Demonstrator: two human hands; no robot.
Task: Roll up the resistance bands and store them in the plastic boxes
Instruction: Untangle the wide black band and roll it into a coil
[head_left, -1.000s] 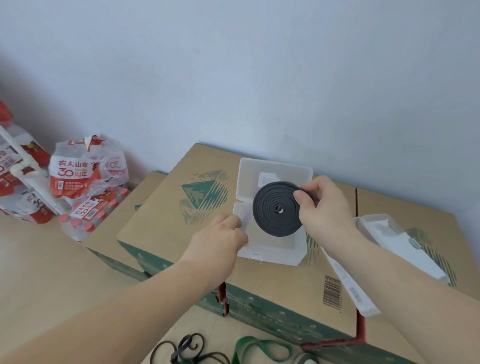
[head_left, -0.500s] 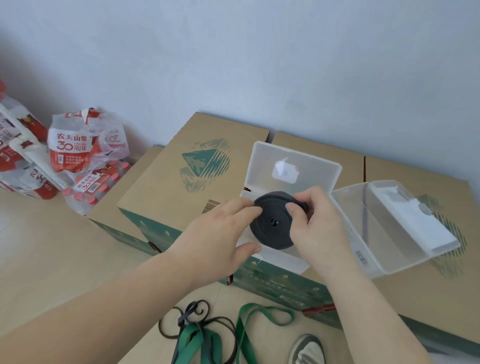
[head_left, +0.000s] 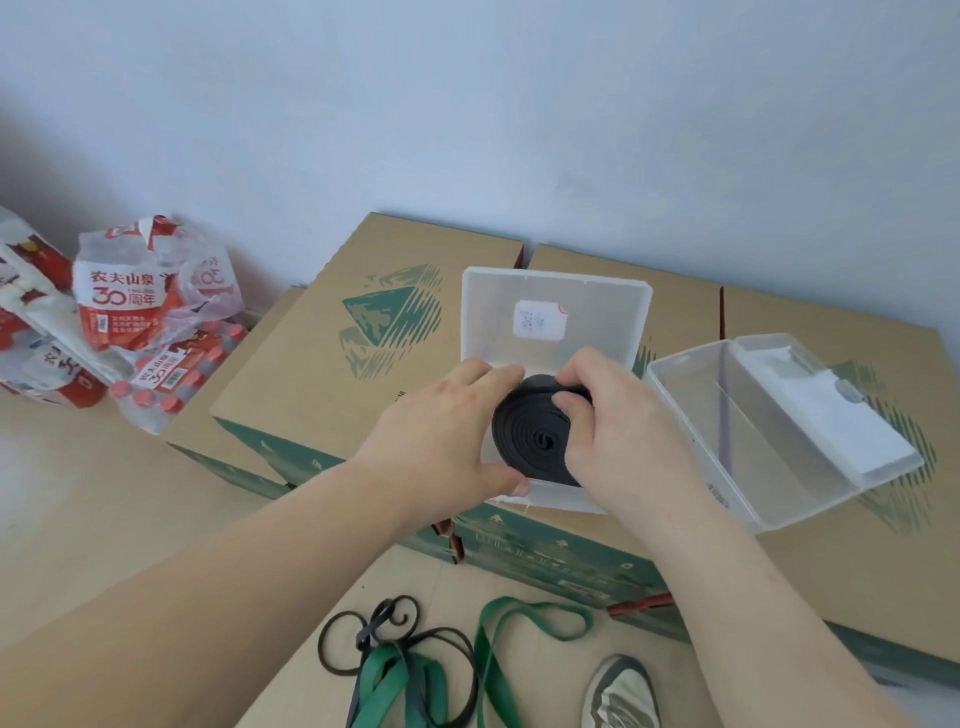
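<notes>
- We see the rolled black rubber resistance band (head_left: 535, 441) as a flat spiral disc, its face turned up towards us and slightly tilted, sitting in the mouth of the open clear plastic box (head_left: 556, 500), whose lid stands up on the far side.
- The right hand (head_left: 623, 431) pinches the roll, thumb on its face and fingers curled over its far edge.
- The left hand (head_left: 441, 431) lies nearly flat against the roll's left side (thumb on the box's near rim).
- A second clear plastic box (head_left: 779, 441) lies just to the right, its long axis running diagonally, on the brown cardboard cartons (head_left: 337, 374).
- Loose green bands (head_left: 519, 623) lie on the floor.
</notes>
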